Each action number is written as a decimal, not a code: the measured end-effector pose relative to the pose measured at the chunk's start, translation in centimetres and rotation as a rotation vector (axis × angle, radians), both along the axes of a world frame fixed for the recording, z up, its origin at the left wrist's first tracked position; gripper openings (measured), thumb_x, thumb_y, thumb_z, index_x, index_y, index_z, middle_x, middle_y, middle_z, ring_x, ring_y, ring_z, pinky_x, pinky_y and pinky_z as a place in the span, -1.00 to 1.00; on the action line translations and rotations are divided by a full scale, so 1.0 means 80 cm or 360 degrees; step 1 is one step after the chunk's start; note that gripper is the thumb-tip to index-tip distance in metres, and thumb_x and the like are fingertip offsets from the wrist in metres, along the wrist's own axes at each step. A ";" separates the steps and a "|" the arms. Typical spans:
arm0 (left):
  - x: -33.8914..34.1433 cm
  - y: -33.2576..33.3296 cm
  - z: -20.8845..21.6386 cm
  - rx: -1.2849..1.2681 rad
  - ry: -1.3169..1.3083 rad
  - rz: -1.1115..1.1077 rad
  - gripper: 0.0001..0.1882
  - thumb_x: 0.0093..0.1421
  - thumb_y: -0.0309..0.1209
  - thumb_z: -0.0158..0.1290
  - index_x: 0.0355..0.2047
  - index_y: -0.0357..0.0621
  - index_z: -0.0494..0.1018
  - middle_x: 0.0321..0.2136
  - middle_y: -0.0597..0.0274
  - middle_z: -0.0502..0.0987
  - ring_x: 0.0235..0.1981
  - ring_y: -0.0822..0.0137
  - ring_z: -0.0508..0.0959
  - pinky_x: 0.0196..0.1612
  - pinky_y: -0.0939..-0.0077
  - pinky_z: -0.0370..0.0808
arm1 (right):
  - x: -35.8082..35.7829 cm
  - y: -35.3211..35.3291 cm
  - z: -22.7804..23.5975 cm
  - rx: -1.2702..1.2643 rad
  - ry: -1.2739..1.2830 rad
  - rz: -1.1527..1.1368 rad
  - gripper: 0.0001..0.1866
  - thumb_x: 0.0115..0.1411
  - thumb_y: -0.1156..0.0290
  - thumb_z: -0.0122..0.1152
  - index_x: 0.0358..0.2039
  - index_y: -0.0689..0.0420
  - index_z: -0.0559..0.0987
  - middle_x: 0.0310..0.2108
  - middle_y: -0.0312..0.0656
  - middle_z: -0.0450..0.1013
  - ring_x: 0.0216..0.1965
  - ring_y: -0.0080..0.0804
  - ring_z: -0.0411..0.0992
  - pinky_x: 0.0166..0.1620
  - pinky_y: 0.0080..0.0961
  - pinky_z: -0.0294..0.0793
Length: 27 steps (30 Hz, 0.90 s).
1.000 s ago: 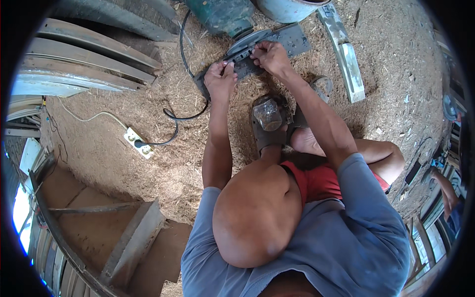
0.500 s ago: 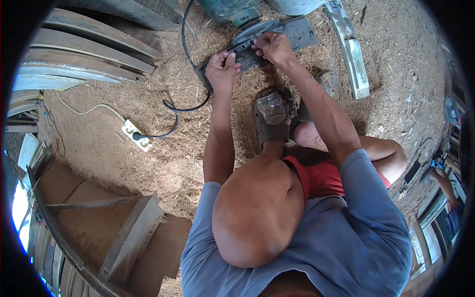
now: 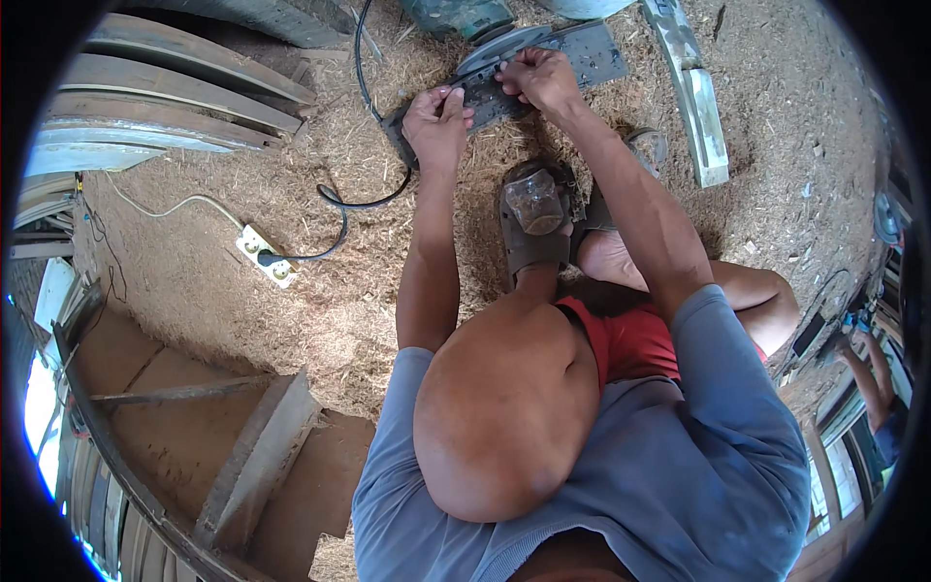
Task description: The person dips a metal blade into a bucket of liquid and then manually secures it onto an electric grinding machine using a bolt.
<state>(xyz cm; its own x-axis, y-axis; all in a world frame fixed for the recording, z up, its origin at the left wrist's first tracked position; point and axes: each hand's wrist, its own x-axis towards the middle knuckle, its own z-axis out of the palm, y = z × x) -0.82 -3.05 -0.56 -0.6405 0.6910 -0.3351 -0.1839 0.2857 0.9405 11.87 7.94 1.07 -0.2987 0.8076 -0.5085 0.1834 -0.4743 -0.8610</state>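
Observation:
On the wood shavings at the top of the view lies a circular saw with a green body (image 3: 456, 15), turned so that its long grey base plate (image 3: 598, 56) faces me. The curved edge of its round blade (image 3: 504, 47) shows beyond the plate. Over the plate's left part is my left hand (image 3: 436, 131), thumb and forefinger brought together in a pinch. My right hand (image 3: 545, 82) is closed at the middle of the plate, fingertips close to the blade. Whatever small thing either hand pinches is too small to make out.
A black cord (image 3: 373, 205) loops to a white power strip (image 3: 267, 255). Curved planks (image 3: 184, 92) are stacked upper left. A wooden beam (image 3: 700, 126) lies right of the saw. Lower left is a wooden hull-like frame (image 3: 257, 456). A co-worker's arm (image 3: 863, 373) shows far right.
My hands keep nearly the same pose over the saw plate, with slight finger movement. The whole view has shifted a little. More of the co-worker's arms shows at the right edge.

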 end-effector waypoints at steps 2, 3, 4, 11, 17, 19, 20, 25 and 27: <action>-0.001 0.000 0.001 0.0005 0.0010 -0.0015 -0.81 0.21 -0.52 0.14 -0.26 -0.40 0.40 -0.47 0.16 0.53 -0.58 0.45 0.57 -0.59 0.70 0.50 | -0.001 -0.002 -0.001 -0.0030 -0.0010 -0.0049 -0.90 0.16 0.51 0.24 -0.38 0.29 0.59 -0.46 -0.15 0.59 -0.57 -0.57 0.51 -0.54 -0.64 0.43; -0.001 -0.001 0.002 0.0008 0.0015 -0.0022 -0.81 0.20 -0.52 0.14 -0.26 -0.39 0.40 -0.47 0.16 0.53 -0.58 0.45 0.57 -0.59 0.71 0.50 | -0.001 -0.003 -0.002 -0.0045 -0.0014 -0.0074 -0.90 0.16 0.50 0.24 -0.38 0.28 0.59 -0.45 -0.15 0.59 -0.57 -0.58 0.51 -0.56 -0.65 0.42; -0.001 0.000 0.002 0.0010 0.0014 -0.0018 -0.81 0.20 -0.52 0.14 -0.26 -0.39 0.41 -0.47 0.15 0.53 -0.58 0.45 0.58 -0.59 0.71 0.50 | -0.001 -0.002 -0.003 -0.0057 -0.0012 -0.0074 -0.90 0.16 0.49 0.25 -0.38 0.28 0.58 -0.45 -0.15 0.59 -0.57 -0.58 0.51 -0.56 -0.65 0.41; -0.002 -0.003 0.002 0.0055 -0.0065 0.0069 -0.83 0.20 -0.54 0.14 -0.27 -0.39 0.41 -0.46 0.15 0.53 -0.56 0.44 0.58 -0.57 0.72 0.51 | -0.001 0.002 -0.012 -0.0060 -0.0003 0.0054 -0.88 0.16 0.48 0.27 -0.34 0.27 0.57 -0.44 -0.15 0.60 -0.56 -0.55 0.54 -0.59 -0.65 0.39; -0.003 0.000 0.004 0.0009 -0.0056 0.0037 -0.83 0.20 -0.51 0.15 -0.28 -0.38 0.43 -0.47 0.16 0.54 -0.57 0.45 0.58 -0.58 0.72 0.50 | -0.003 0.001 -0.011 -0.0119 -0.0009 -0.0027 -0.87 0.16 0.48 0.27 -0.32 0.25 0.55 -0.44 -0.14 0.60 -0.52 -0.52 0.57 -0.57 -0.63 0.41; -0.003 0.001 0.004 0.0003 -0.0042 0.0019 -0.83 0.20 -0.51 0.15 -0.28 -0.38 0.44 -0.47 0.17 0.54 -0.58 0.46 0.57 -0.58 0.72 0.50 | -0.002 0.001 -0.012 -0.0131 0.0031 -0.0055 -0.89 0.17 0.48 0.26 -0.34 0.23 0.54 -0.44 -0.15 0.60 -0.52 -0.51 0.57 -0.57 -0.64 0.40; -0.002 0.002 0.005 -0.0006 -0.0035 0.0012 -0.83 0.20 -0.51 0.15 -0.28 -0.38 0.44 -0.47 0.17 0.55 -0.58 0.47 0.57 -0.58 0.73 0.50 | 0.000 0.002 -0.013 -0.0132 0.0039 -0.0071 -0.89 0.17 0.48 0.26 -0.34 0.23 0.54 -0.44 -0.15 0.59 -0.52 -0.51 0.56 -0.56 -0.64 0.40; -0.001 0.003 0.007 -0.0026 -0.0009 -0.0010 -0.82 0.20 -0.50 0.15 -0.28 -0.39 0.45 -0.47 0.17 0.55 -0.59 0.49 0.56 -0.59 0.73 0.49 | -0.001 -0.002 -0.009 -0.0142 0.0050 -0.0142 -0.91 0.18 0.48 0.26 -0.35 0.22 0.53 -0.44 -0.15 0.59 -0.52 -0.51 0.56 -0.55 -0.64 0.41; 0.000 0.003 0.010 -0.0030 -0.0004 -0.0004 -0.83 0.20 -0.51 0.15 -0.28 -0.38 0.45 -0.47 0.16 0.55 -0.59 0.48 0.56 -0.59 0.74 0.49 | -0.002 -0.002 -0.005 -0.0160 0.0051 -0.0138 -0.91 0.18 0.49 0.25 -0.35 0.23 0.53 -0.44 -0.15 0.59 -0.52 -0.51 0.56 -0.55 -0.64 0.41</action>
<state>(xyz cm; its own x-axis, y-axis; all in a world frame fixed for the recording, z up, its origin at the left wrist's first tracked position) -0.85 -2.85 0.25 -0.6380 0.6860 -0.3498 -0.1857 0.3037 0.9345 11.70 7.79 0.64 -0.2473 0.7768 -0.5792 0.1108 -0.5711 -0.8133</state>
